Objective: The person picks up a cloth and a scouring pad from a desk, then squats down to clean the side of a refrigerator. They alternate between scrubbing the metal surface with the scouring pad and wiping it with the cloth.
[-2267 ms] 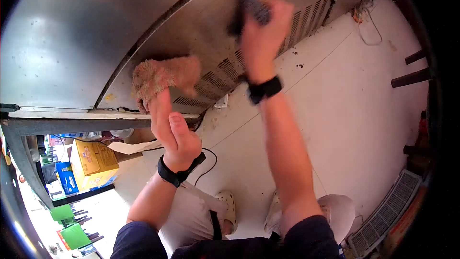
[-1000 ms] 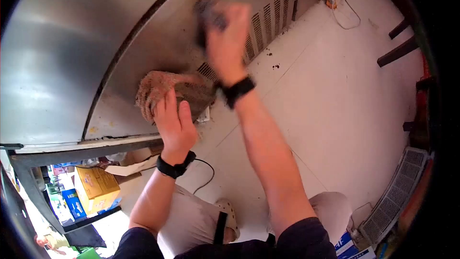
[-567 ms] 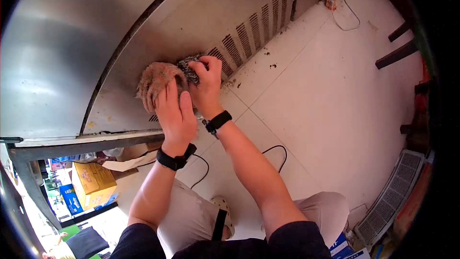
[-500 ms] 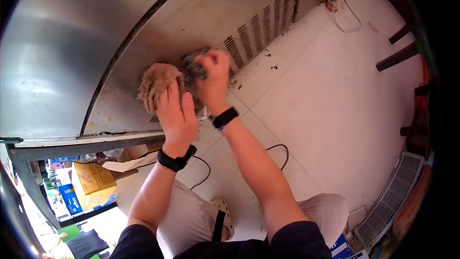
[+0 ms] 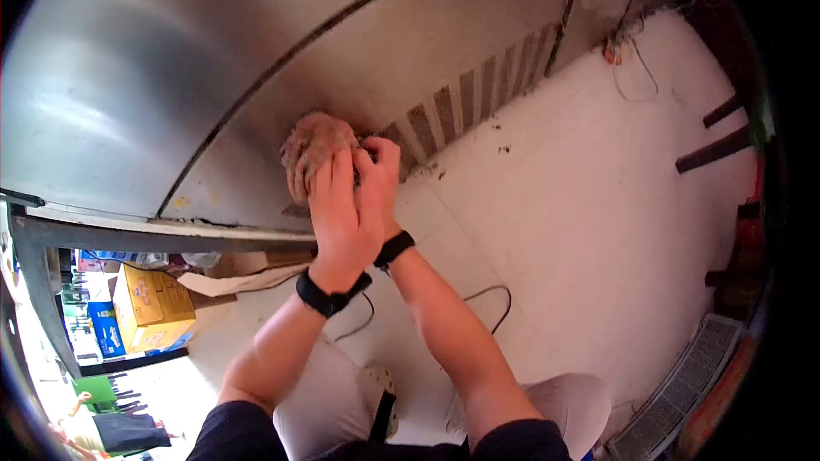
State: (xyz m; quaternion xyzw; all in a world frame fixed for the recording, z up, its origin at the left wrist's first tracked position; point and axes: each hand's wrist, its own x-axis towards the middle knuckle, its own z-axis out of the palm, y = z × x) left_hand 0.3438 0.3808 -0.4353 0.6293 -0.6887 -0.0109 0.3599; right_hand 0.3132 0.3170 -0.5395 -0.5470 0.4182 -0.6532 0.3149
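Observation:
My left hand (image 5: 343,218) is closed on a shaggy brown cloth (image 5: 316,149), its fingers lying along the cloth's near side. The cloth is against the lower metal panel (image 5: 367,68) of a steel cabinet, left of the vent slots. Right beside it, my right hand (image 5: 384,175) has its fingers bent around a dark grey fuzzy clump (image 5: 367,155), of which only a small part shows. The two hands overlap, and my left hand covers part of the right. Black bands circle both wrists.
Slotted vents (image 5: 444,115) run along the panel's base. Dark debris (image 5: 504,150) dots the white tiled floor (image 5: 564,248). A black cable (image 5: 504,290) lies near my knees. At left a metal-framed shelf (image 5: 171,239) stands near a yellow box (image 5: 154,307); a grey grille (image 5: 683,388) is at right.
My right hand has come down and in against my left hand, hiding most of the grey clump. The camera view has shifted, so the cabinet and cloth appear further right.

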